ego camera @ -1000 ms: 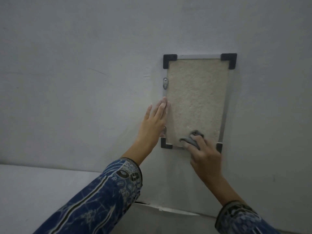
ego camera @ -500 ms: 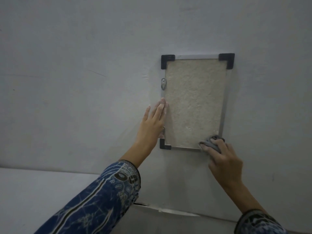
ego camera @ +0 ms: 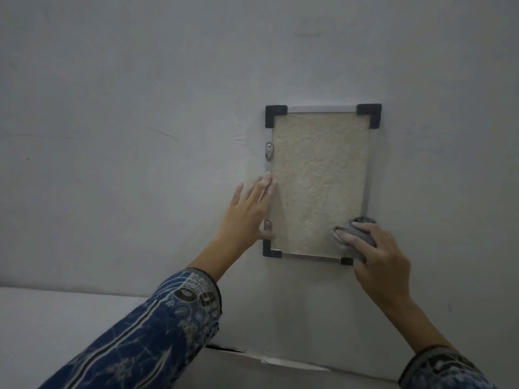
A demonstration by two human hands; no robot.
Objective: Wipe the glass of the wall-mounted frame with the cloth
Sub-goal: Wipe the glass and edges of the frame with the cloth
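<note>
A rectangular frame (ego camera: 320, 181) hangs on the grey wall, with a beige textured sheet behind its glass, thin metal edges and black corner pieces. My left hand (ego camera: 247, 214) lies flat with fingers spread against the frame's left edge, fingertips on the glass, and holds nothing. My right hand (ego camera: 379, 256) presses a bunched grey cloth (ego camera: 356, 234) onto the glass at the lower right corner and covers that corner piece.
Two small metal clips (ego camera: 269, 153) fix the frame's left edge to the wall. Below the frame, a dark crack (ego camera: 224, 348) runs along the top of a pale ledge (ego camera: 56, 318) at the lower left.
My right hand slid the cloth from the bottom middle of the glass to the lower right corner, then slightly up onto the glass. My left hand stayed on the left edge.
</note>
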